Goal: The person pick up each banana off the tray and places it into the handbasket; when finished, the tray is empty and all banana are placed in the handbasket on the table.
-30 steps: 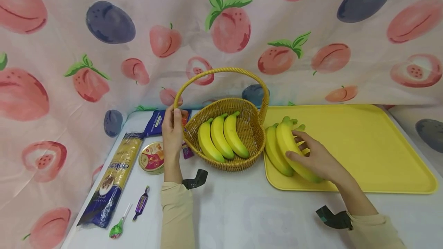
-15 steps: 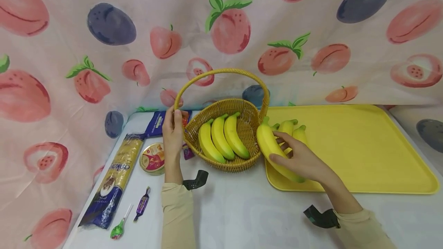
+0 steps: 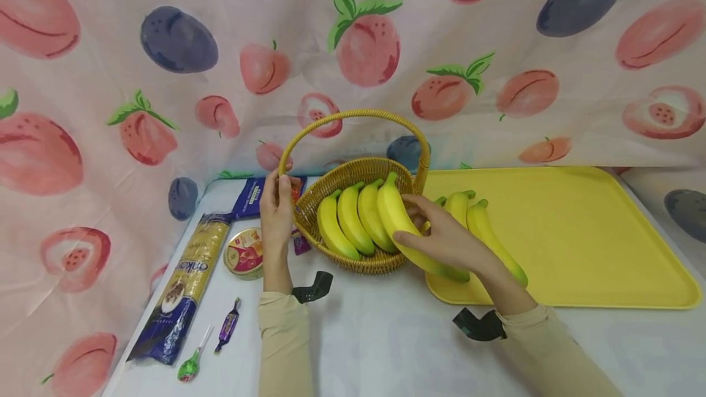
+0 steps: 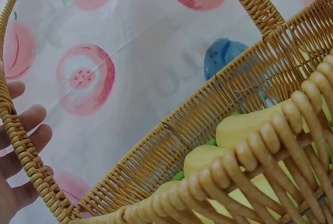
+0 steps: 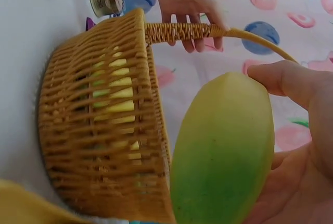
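Observation:
My left hand [image 3: 276, 216] holds the left base of the handle [image 3: 353, 113] of a yellow-brown wicker basket [image 3: 366, 267]; in the left wrist view its fingers [image 4: 31, 117] reach around the handle. Three yellow bananas [image 3: 353, 216] with green ends lie side by side inside. Between thumb and fingers, my right hand [image 3: 452, 238] grips another banana [image 3: 394, 213], tilted over the basket's right rim with its stem pointing away. Its green lower end fills the middle of the right wrist view. More bananas [image 3: 485, 234] lie on the yellow tray [image 3: 595, 241], partly hidden behind my right hand.
To the left lie a long blue-and-gold packet [image 3: 179, 290], a round tin [image 3: 242, 256], a purple wrapped candy [image 3: 227, 325] and a green lollipop [image 3: 189, 366]. A dark blue packet [image 3: 250, 198] sits behind my left hand. A fruit-printed cloth [image 3: 309, 29] hangs at the back.
My right hand has carried the banana leftward from above the tray to the basket's right rim. The left hand has stayed on the handle, and the basket stands where it was.

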### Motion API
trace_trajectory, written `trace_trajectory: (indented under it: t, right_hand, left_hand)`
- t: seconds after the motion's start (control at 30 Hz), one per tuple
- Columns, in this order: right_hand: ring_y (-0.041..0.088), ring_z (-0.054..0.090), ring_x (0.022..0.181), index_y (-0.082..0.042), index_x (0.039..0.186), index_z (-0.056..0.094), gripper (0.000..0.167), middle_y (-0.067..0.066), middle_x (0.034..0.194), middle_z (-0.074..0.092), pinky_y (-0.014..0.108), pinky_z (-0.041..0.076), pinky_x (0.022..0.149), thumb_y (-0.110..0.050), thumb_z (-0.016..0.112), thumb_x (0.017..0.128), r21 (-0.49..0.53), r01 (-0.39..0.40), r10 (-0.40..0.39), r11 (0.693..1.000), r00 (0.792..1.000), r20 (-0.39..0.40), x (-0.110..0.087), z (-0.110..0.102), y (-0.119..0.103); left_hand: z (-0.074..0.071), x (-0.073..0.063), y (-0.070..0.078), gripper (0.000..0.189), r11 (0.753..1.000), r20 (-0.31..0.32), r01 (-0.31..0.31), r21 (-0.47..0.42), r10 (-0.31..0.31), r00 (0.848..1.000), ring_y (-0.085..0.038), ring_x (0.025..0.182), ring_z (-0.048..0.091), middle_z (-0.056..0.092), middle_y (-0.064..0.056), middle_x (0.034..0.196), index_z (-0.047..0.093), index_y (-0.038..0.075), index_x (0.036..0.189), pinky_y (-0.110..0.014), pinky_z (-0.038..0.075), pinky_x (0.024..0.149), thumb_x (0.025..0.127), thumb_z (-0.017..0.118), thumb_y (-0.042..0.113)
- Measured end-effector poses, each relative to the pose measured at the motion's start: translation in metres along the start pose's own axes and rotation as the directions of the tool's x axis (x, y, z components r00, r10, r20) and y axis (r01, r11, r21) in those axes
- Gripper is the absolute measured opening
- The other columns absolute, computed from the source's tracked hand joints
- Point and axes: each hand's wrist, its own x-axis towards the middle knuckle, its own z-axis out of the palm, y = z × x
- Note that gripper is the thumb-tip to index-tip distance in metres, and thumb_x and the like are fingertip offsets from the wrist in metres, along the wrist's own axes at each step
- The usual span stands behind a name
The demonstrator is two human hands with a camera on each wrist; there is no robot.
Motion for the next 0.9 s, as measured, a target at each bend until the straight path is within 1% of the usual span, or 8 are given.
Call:
trace_trajectory:
  t: [0.07, 0.17, 0.27, 0.4, 0.6, 0.7, 0.83, 0.9]
  right_hand:
    - [0.018, 0.052, 0.091, -0.013, 0.144, 0.032, 0.076, 0.004, 0.112, 0.059, 0.032, 0.043, 0.076, -0.042, 0.068, 0.084, 0.014, -0.011, 0.011, 1.0, 1.0, 0.006, 0.005, 0.002, -0.004]
    - [0.018, 0.052, 0.093, -0.013, 0.146, 0.029, 0.08, 0.004, 0.118, 0.057, 0.032, 0.042, 0.079, -0.045, 0.068, 0.084, 0.017, -0.029, 0.029, 0.999, 0.999, 0.014, 0.013, 0.005, -0.01]
    - [0.019, 0.053, 0.1, -0.014, 0.147, 0.025, 0.084, 0.005, 0.125, 0.054, 0.034, 0.043, 0.084, -0.048, 0.067, 0.083, 0.005, -0.06, 0.06, 0.998, 0.998, 0.026, 0.02, 0.008, -0.015]
    - [0.021, 0.053, 0.106, -0.014, 0.149, 0.022, 0.088, 0.007, 0.128, 0.051, 0.036, 0.044, 0.086, -0.051, 0.066, 0.083, -0.01, -0.092, 0.092, 0.996, 0.995, 0.042, 0.032, 0.012, -0.019]
    - [0.022, 0.055, 0.105, -0.012, 0.149, 0.021, 0.089, 0.007, 0.122, 0.052, 0.035, 0.048, 0.084, -0.05, 0.066, 0.082, -0.025, -0.105, 0.106, 0.994, 0.993, 0.054, 0.05, 0.017, -0.025]
    - [0.021, 0.055, 0.103, -0.012, 0.149, 0.019, 0.089, 0.006, 0.12, 0.051, 0.034, 0.048, 0.082, -0.05, 0.066, 0.083, -0.047, -0.11, 0.112, 0.993, 0.991, 0.066, 0.059, 0.019, -0.029]
    - [0.021, 0.057, 0.099, -0.011, 0.149, 0.015, 0.092, 0.008, 0.121, 0.05, 0.033, 0.049, 0.08, -0.049, 0.066, 0.083, -0.064, -0.106, 0.113, 0.992, 0.987, 0.115, 0.072, 0.022, -0.034]
    - [0.021, 0.058, 0.097, -0.01, 0.15, 0.013, 0.094, 0.009, 0.123, 0.05, 0.033, 0.048, 0.079, -0.051, 0.065, 0.082, -0.089, -0.106, 0.117, 0.99, 0.984, 0.136, 0.079, 0.024, -0.036]
  left_hand:
    - [0.0, 0.0, 0.0, 0.034, 1.0, 0.002, 0.0, -0.001, 0.0, 1.0, -0.021, 0.087, 0.049, 0.057, -0.028, 0.108, 0.05, 0.003, 0.129, -0.021, 0.034, 0.069, 0.103, 0.038, 0.019]
    - [0.0, 0.0, 0.0, 0.034, 1.0, -0.001, -0.01, -0.001, 0.01, 1.0, -0.019, 0.084, 0.049, 0.057, -0.028, 0.107, 0.05, 0.002, 0.129, -0.021, 0.033, 0.068, 0.103, 0.038, 0.018]
    - [-0.001, 0.0, -0.002, 0.034, 1.0, 0.001, -0.017, -0.013, 0.017, 1.0, -0.014, 0.081, 0.047, 0.057, -0.027, 0.106, 0.051, 0.004, 0.13, -0.022, 0.033, 0.068, 0.103, 0.038, 0.019]
    - [-0.001, 0.0, -0.003, 0.034, 0.999, 0.009, -0.019, -0.032, 0.019, 1.0, -0.024, 0.092, 0.051, 0.057, -0.026, 0.105, 0.05, 0.004, 0.13, -0.024, 0.035, 0.073, 0.103, 0.038, 0.02]
    - [-0.001, 0.0, -0.002, 0.034, 1.0, 0.005, -0.011, -0.01, 0.011, 1.0, -0.012, 0.081, 0.046, 0.058, -0.026, 0.105, 0.051, 0.004, 0.129, -0.024, 0.033, 0.07, 0.103, 0.038, 0.02]
    - [0.0, 0.0, -0.002, 0.035, 1.0, 0.005, -0.011, -0.022, 0.011, 1.0, -0.017, 0.085, 0.048, 0.057, -0.028, 0.106, 0.05, 0.002, 0.13, -0.024, 0.033, 0.071, 0.103, 0.038, 0.019]
    - [0.0, 0.001, -0.003, 0.035, 0.999, 0.006, -0.012, -0.035, 0.012, 1.0, -0.029, 0.096, 0.051, 0.056, -0.028, 0.106, 0.049, 0.002, 0.131, -0.026, 0.034, 0.076, 0.102, 0.038, 0.019]
    - [0.0, 0.0, -0.003, 0.035, 0.999, 0.008, -0.009, -0.04, 0.009, 1.0, -0.03, 0.098, 0.051, 0.056, -0.028, 0.106, 0.05, 0.003, 0.131, -0.026, 0.035, 0.077, 0.102, 0.038, 0.02]
